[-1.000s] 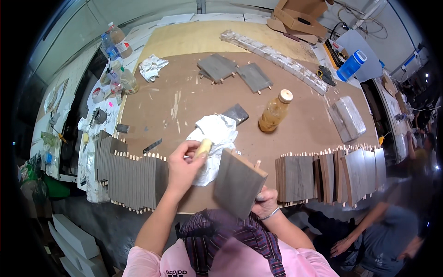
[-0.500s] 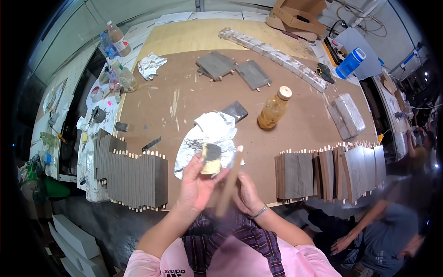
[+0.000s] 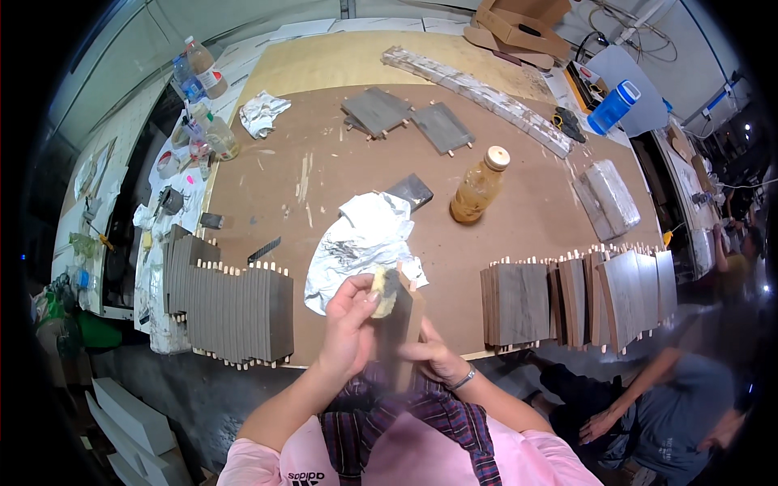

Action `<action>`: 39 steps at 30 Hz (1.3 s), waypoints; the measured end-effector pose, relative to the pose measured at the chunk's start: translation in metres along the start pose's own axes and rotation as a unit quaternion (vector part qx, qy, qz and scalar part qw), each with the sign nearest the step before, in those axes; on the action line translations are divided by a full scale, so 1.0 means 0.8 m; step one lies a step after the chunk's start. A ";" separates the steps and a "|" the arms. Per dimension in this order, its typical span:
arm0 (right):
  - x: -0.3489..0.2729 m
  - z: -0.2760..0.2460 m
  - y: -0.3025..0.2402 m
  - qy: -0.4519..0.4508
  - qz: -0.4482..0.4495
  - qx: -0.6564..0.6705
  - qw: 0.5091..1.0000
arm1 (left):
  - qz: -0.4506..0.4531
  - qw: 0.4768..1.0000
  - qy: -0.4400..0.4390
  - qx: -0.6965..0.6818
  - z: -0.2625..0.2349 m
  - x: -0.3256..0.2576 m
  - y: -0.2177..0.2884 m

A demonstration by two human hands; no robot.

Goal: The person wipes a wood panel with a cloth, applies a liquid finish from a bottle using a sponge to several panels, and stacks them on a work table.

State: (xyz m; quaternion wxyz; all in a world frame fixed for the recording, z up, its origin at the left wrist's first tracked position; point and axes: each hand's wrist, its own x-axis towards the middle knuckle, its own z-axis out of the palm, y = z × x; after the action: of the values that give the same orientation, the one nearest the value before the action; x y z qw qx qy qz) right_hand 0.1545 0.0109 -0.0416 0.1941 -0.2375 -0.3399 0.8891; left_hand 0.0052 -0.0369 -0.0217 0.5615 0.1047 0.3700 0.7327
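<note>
At the table (image 3: 267, 186), left grip (image 3: 347, 326) pinched around yellow-and-dark sponge (image 3: 381, 295); right grip (image 3: 436, 355) around grey panel (image 3: 392, 334).

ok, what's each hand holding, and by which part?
Left hand: yellow-and-grey sponge, pinched at its yellow left side. Right hand: grey board, by its lower part; exact finger placement blurred.

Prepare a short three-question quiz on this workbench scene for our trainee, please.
1. What does the left hand hold?
2. True or false: the bottle of amber liquid is uncapped.
3. Multiple choice: is the left row of dowelled panels closer to (A) the near or (B) the far edge of the table?

Key: 1. A yellow-and-dark-grey sponge. 2. False; it wears a pale cap. 3. A.
</note>
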 end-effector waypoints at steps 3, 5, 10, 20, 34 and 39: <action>-0.001 -0.007 -0.010 0.001 0.030 0.072 0.997 | 0.054 0.995 -0.006 0.082 0.007 -0.005 0.009; -0.004 -0.008 -0.015 0.010 0.018 0.087 0.996 | 0.164 0.921 -0.007 0.354 0.011 -0.008 0.017; -0.005 -0.010 -0.021 0.014 0.010 0.099 0.995 | 0.290 0.788 -0.063 0.540 0.039 -0.018 0.026; -0.007 -0.009 -0.024 0.015 0.031 0.079 0.996 | 0.340 0.731 -0.065 0.588 0.039 -0.010 0.029; 0.017 -0.029 -0.045 0.004 -0.030 0.218 0.975 | 0.331 0.730 -0.003 0.598 0.000 0.027 0.045; 0.049 -0.033 -0.071 0.029 -0.097 0.251 0.963 | 0.388 0.643 -0.208 0.627 0.027 0.001 0.030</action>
State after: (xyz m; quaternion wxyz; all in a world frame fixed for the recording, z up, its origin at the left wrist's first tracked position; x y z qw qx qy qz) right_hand 0.1476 0.0836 -0.0309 0.3428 -0.1725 -0.1212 0.9154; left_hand -0.0005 -0.0292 0.0094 0.0883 0.7156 0.5396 0.4347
